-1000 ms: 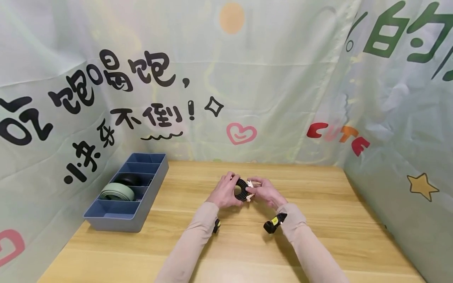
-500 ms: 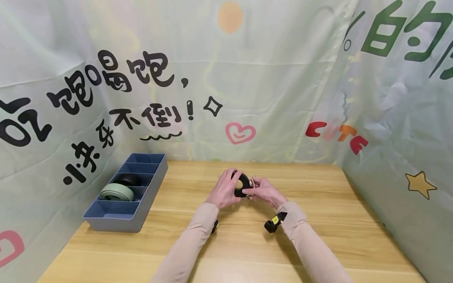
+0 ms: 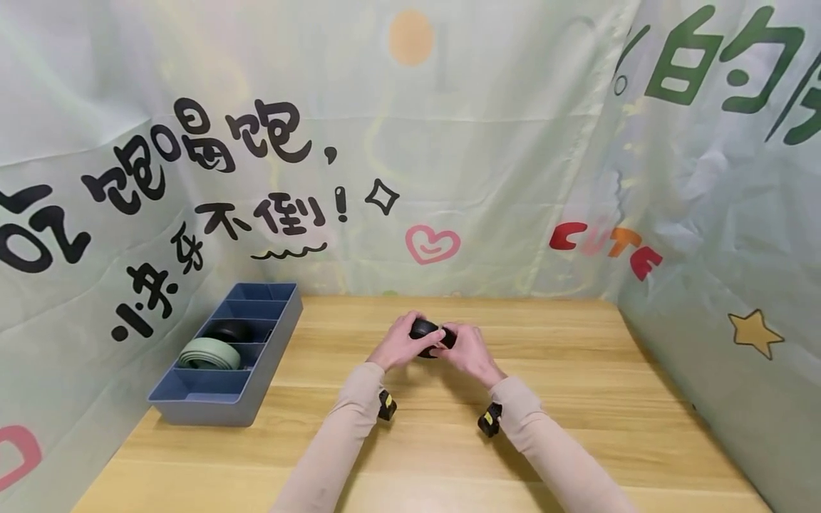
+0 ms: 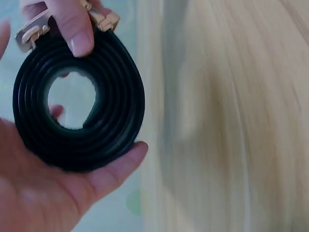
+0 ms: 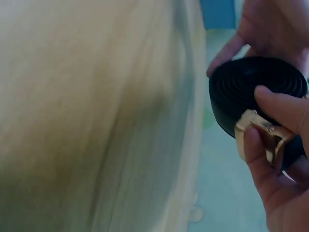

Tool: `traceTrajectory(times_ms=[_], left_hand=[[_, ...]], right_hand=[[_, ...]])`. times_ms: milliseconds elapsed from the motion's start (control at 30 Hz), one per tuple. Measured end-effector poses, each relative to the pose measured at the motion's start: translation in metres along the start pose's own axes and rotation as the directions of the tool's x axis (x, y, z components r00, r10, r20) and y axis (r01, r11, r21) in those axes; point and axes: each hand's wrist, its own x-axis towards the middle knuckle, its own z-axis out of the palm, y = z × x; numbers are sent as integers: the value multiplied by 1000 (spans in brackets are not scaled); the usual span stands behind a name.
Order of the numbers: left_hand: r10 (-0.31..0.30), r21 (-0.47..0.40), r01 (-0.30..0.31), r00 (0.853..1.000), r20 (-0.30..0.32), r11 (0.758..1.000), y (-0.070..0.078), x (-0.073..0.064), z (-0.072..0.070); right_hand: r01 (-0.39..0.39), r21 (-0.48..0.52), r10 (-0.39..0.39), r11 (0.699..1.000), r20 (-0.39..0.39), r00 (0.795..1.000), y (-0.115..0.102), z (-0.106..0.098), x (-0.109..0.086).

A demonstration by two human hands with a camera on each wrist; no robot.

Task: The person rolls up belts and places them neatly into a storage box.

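Note:
A black belt (image 3: 421, 328), rolled into a tight coil, is between my two hands over the wooden table. My left hand (image 3: 396, 345) grips the coil from the left; in the left wrist view its thumb and palm wrap the outer edge around the hollow centre. With fingers and thumb, my right hand (image 3: 471, 353) pinches the coil at the metal buckle (image 5: 253, 118), the thumb lying across the flat top of the roll in the right wrist view. The far fingers of both hands are partly hidden by the coil.
At the left of the table (image 3: 513, 456) stands a blue-grey divided box (image 3: 272, 367). A coiled light green belt (image 3: 208, 353) and a black coiled item (image 3: 229, 330) sit in its compartments. Printed cloth (image 3: 500, 178) encloses the back and sides.
The coil has turned from facing the head view with its round opening to showing its outer side. Both hands have rotated with it and still hold it.

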Motion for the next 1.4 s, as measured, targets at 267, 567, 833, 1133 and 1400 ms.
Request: traceTrajectory(times_ms=[267, 567, 833, 1133, 1400], left_hand=[[-87, -42, 84, 994, -61, 996, -3, -3, -7], [-62, 39, 66, 993, -99, 997, -8, -9, -31], [-59, 121, 71, 993, -102, 990, -21, -27, -68], [-108, 136, 130, 981, -160, 982, -38, -55, -117], [-163, 221, 204, 969, -188, 954, -46, -82, -161]], right_hand=[[135, -93, -140, 986, -48, 989, -14, 15, -3], [127, -39, -128, 991, -29, 991, -38, 32, 0], [202, -72, -202, 977, 19, 979, -65, 53, 3], [261, -362, -278, 895, 6, 961, -97, 78, 3], [347, -423, -360, 837, 50, 931, -124, 94, 11]])
